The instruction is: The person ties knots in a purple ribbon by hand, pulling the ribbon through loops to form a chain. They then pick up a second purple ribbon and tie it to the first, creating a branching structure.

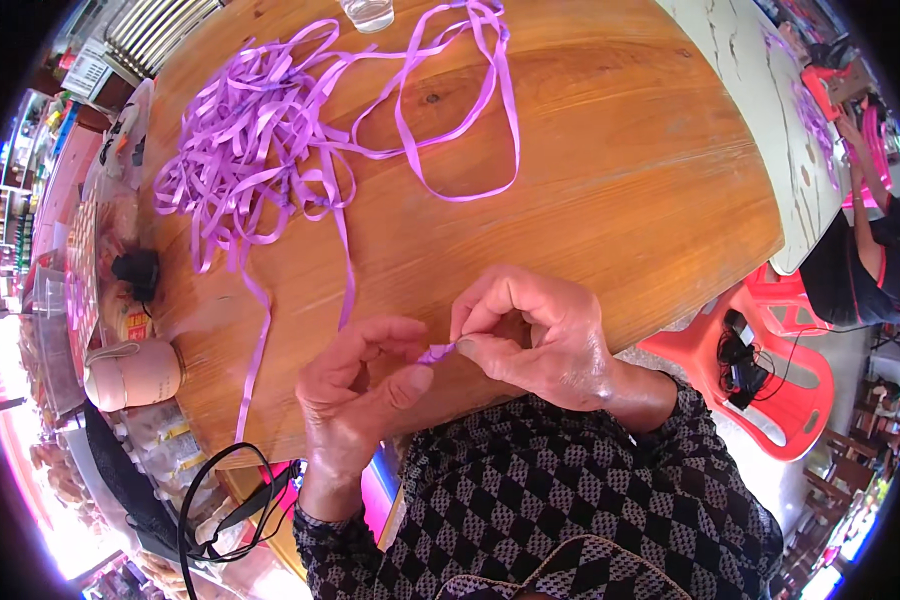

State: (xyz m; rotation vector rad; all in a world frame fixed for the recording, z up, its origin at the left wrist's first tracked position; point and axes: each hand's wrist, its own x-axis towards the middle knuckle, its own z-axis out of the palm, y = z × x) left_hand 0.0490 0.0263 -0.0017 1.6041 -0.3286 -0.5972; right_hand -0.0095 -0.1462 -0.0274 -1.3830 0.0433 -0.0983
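Note:
Close to my body, over the near edge of the wooden table, a small folded or knotted piece of purple ribbon (436, 354) spans the gap between my hands. My right hand (540, 340) pinches its right end between thumb and fingertips. On the other side my left hand (360, 385) curls loosely around the ribbon, its thumb below and its fingers above. A strand runs from behind my left hand up to a tangled heap of purple ribbon (260, 140) at the far left of the table. How the ribbon passes inside my left palm is hidden.
The wooden table (620, 170) has a drinking glass (368, 12) at its far edge. A pale pink cylindrical object (135, 375) sits by the left edge. Black cables hang at lower left. Red plastic stools (800, 400) stand at right, near another person's arm (867, 245) beside a marble-patterned table (740, 60).

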